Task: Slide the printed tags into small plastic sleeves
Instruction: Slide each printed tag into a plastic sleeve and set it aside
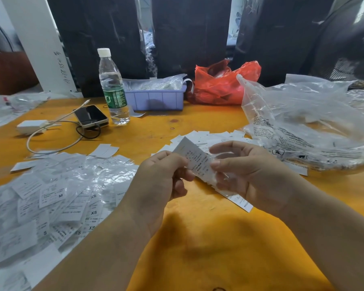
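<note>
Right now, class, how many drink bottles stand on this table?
1: a clear water bottle with a white cap stands upright at the back left, beside the phone and the purple bin. Others may be hidden behind the bags.

Head-worn view, facing forward and down, close over table point(198, 238)

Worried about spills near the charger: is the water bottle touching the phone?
Apart. The head view shows a strip of bare table between the bottle base and the phone to its left.
</note>
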